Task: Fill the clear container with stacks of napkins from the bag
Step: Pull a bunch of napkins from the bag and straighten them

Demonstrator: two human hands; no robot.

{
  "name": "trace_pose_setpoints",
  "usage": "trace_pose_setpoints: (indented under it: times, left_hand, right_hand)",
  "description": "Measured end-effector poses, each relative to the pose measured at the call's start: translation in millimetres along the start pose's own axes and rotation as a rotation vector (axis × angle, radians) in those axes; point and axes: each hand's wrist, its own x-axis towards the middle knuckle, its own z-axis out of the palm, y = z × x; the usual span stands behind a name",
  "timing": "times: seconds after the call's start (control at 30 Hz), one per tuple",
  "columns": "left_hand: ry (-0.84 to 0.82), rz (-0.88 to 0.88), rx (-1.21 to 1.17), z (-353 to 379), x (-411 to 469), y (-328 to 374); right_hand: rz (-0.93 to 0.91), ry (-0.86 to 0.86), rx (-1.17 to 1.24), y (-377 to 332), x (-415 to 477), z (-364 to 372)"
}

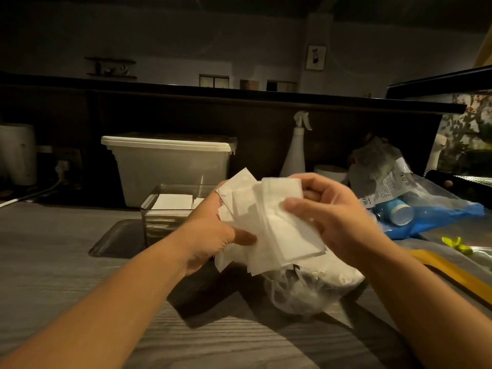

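Looking down from my head, I have a loose, fanned stack of white napkins (277,225) between both hands, raised off the grey counter (53,249) just to the right of the clear container (159,222). My left hand (210,235) grips the stack's left side: thumb pressed on the front sheet, fingers hidden behind the paper. My right hand (327,217) is curled round the right edge, thumb lying on the front and fingers wrapped at the back. The sheets are uneven, with corners sticking out at the top and bottom.

The container stands open, and a flat white pile (173,201) lies inside it. The crumpled clear bag (306,291) sits on the counter to the right of the container and nearer me, directly under the napkins I hold. Behind the container stands a pale lidded tub (170,166). Right of that is a white spray bottle (295,153), and farther right lies a blue plastic bag (436,219).
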Motion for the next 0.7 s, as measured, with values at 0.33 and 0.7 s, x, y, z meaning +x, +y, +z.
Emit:
trace_pose_setpoints:
  times: [0.33,0.7]
  left_hand:
    - [-0.074,-0.010,-0.066,2.4,-0.7,-5.7]
    - [0.054,0.179,0.195,7.9,2.3,-10.1]
  right_hand:
    - [-0.105,0.194,-0.348,23.4,0.3,22.7]
    - [-0.118,0.222,-0.514,24.3,0.6,24.1]
